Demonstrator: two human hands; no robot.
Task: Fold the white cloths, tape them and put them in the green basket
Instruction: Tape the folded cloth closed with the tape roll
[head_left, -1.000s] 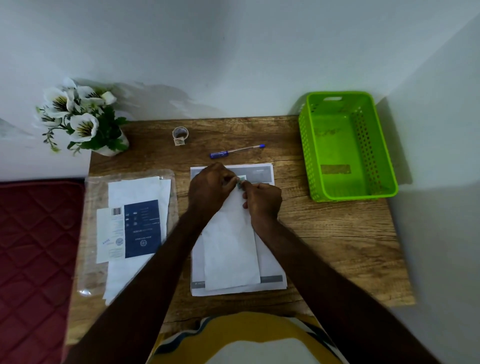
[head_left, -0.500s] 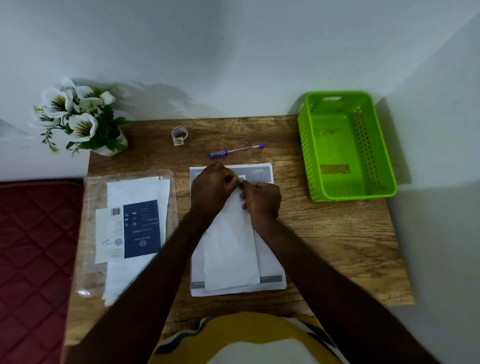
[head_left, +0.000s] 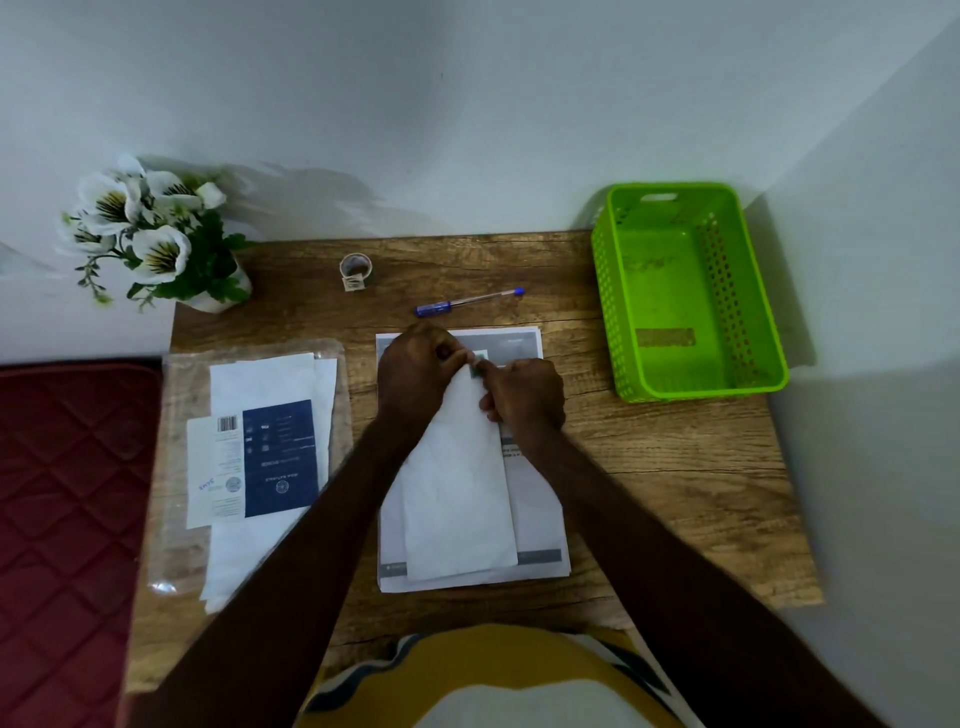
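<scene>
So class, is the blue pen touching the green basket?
Apart. The head view shows bare wooden table between the pen and the basket.

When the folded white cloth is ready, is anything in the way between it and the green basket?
Nothing visible is. The folded white cloth lies under both hands, and only bare wooden table separates it from the green basket to its right. The pen and tape roll lie farther back, off that path.

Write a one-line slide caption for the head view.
Both hands, left hand and right hand, pinch the far end of a folded white cloth; green basket sits nearby.
</scene>
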